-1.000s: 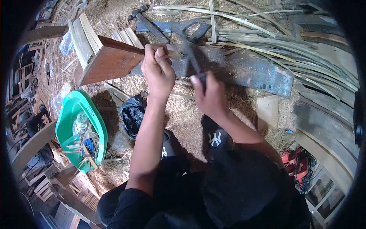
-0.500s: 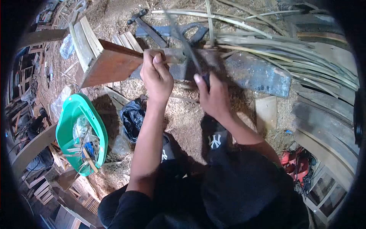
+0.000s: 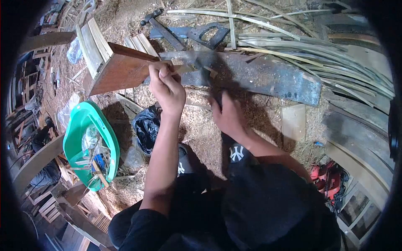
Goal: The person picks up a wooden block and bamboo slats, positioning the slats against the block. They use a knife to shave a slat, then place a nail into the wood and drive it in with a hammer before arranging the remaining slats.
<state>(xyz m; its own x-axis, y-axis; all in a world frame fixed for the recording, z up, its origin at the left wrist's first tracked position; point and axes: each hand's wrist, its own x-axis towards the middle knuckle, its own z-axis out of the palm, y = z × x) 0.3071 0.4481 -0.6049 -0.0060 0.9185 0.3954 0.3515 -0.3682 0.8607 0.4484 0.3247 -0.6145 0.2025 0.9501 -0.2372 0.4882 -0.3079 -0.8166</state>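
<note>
My left hand is closed around a short pale strip of wood or bamboo that points to the right over a dark plank. In my right hand is the dark handle of a large knife, its blade smeared by motion. That blade crosses the far end of the strip in this view. Beneath both lies the long grey plank, dusted with shavings. A reddish-brown wooden board piece with pale slats rises just left of my left hand.
A hammer and a handsaw lie beyond the plank. Long thin strips spread at the right. A green tub with scraps and a black plastic bag sit at the left. Red tool lies at lower right.
The knife blade has swung down from raised to the strip's end. My right hand has come slightly lower and left; my left hand has shifted a little left and down with the strip.
</note>
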